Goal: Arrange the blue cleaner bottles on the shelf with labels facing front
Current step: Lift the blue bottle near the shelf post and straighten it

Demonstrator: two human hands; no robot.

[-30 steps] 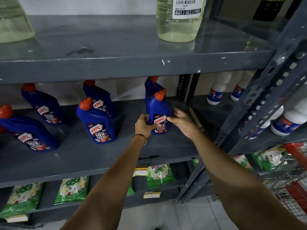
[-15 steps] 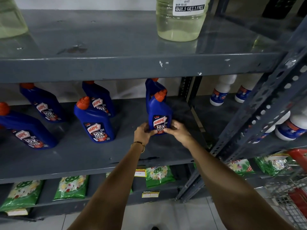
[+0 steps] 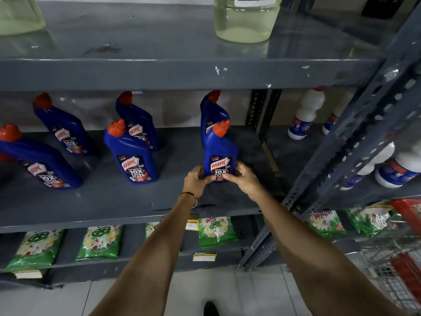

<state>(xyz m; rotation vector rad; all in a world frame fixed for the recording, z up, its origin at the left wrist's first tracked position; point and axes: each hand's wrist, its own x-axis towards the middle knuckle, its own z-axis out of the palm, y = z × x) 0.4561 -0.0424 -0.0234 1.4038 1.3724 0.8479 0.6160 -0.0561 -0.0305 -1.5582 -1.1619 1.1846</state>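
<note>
Several blue cleaner bottles with orange caps stand on the grey middle shelf. The front right bottle stands upright with its label facing me. My left hand grips its lower left side and my right hand grips its lower right side. Directly behind it stands another blue bottle. To the left are a front bottle with one behind it, and further left two more, all labels facing front.
An upper shelf holds clear jugs of pale liquid. White bottles stand in the bay to the right, past a perforated steel upright. Green detergent packs lie on the bottom shelf. A red wire cart is at the lower right.
Both hands have slid lower on the front right bottle, from its sides to its base. The bottle now stands square on the shelf. The view has tilted slightly downward.
</note>
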